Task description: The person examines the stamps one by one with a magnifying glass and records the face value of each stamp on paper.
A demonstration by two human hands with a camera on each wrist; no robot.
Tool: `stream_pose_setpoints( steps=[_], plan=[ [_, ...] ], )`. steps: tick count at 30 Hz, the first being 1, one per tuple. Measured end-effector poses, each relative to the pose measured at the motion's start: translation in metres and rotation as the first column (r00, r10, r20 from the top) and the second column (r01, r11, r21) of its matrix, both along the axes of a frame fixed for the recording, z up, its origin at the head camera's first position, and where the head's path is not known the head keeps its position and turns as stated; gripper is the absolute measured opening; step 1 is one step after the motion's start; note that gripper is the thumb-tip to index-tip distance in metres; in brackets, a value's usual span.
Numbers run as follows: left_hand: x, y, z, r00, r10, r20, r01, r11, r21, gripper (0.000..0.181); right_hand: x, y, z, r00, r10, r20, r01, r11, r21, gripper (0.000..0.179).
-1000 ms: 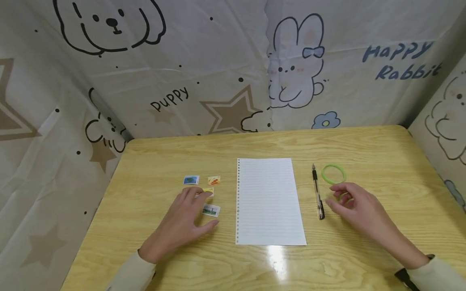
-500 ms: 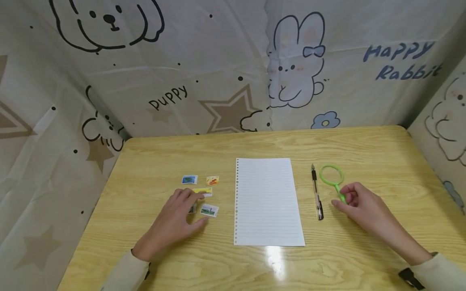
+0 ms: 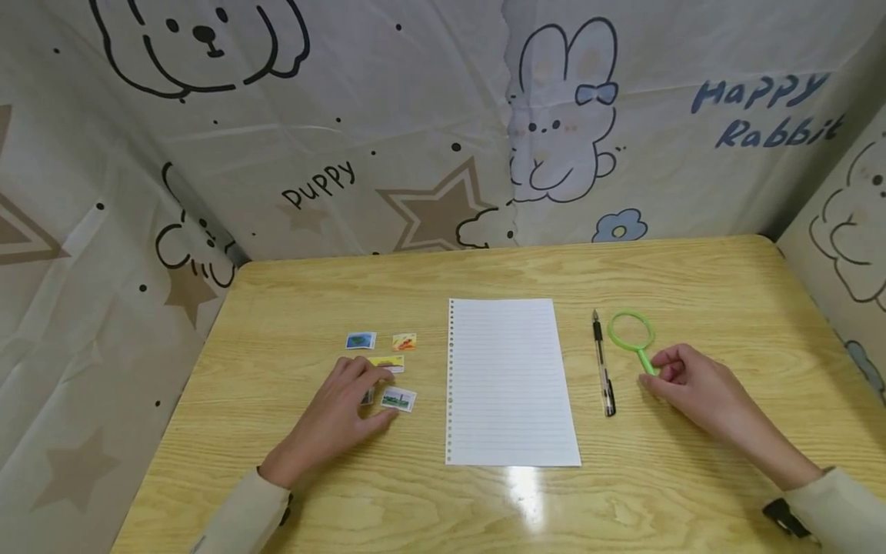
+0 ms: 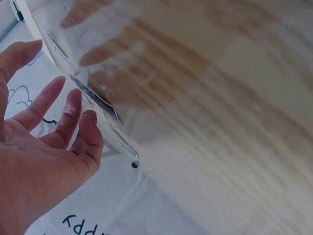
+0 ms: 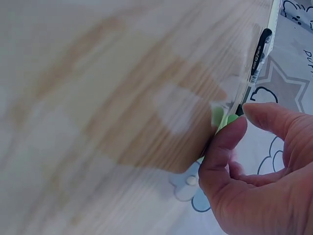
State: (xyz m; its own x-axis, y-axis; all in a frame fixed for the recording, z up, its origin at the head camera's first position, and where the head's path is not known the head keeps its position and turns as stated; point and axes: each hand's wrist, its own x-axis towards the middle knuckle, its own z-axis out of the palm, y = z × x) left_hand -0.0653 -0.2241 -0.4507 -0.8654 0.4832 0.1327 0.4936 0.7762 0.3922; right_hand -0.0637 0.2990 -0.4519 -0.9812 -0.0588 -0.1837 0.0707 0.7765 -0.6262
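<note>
In the head view, my right hand [image 3: 699, 385] pinches the handle of a green magnifying glass [image 3: 645, 360] between thumb and index finger. Its round frame lies on the table, pointing away from me. The right wrist view shows a green bit of the handle [image 5: 233, 118] at the fingertips; the hand covers the rest. My left hand [image 3: 332, 415] hovers with spread, loosely bent fingers at several small stamps, holding none. Nearest it are a yellow stamp [image 3: 389, 363], a green landscape stamp [image 3: 398, 398] and one partly covered. A blue stamp [image 3: 361, 340] and an orange stamp [image 3: 404, 342] lie beyond.
A lined sheet of paper [image 3: 512, 385] with punched holes lies mid-table. Between it and the magnifying glass is a black pen [image 3: 603, 365], tip pointing away. Printed cloth walls [image 3: 415, 92] enclose the wooden table [image 3: 332, 292] at the back and sides.
My right hand has drawn back slightly from the magnifying glass's round frame, and its thumb and index finger have closed on the handle. My left hand has shifted slightly left, uncovering more of the stamps.
</note>
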Motion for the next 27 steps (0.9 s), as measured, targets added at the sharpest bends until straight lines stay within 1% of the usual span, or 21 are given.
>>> stream_pose_setpoints(
  steps=[8,14,22,27],
  plan=[
    [0.0004,0.0007,-0.0018,0.999,0.019,0.044,-0.02,1.0,0.01,0.033,-0.0034,0.0039,0.0001,1.0,0.01,0.022,-0.012,0.999,0.053,0.035],
    [0.0011,0.0002,-0.0036,0.999,0.009,0.037,-0.01,1.0,0.027,0.028,-0.0032,0.0061,-0.0003,1.0,0.01,0.018,-0.012,0.997,0.081,0.031],
    [0.0011,-0.0003,-0.0037,1.0,-0.01,0.016,0.009,1.0,0.03,0.026,-0.0035,0.0048,0.0006,1.0,0.011,0.01,-0.011,0.997,0.078,0.03],
    [0.0015,-0.0008,-0.0036,1.0,-0.002,0.011,0.002,1.0,0.028,0.026,-0.0064,0.0033,0.0014,1.0,0.011,-0.006,-0.01,0.995,0.101,0.031]
  ],
)
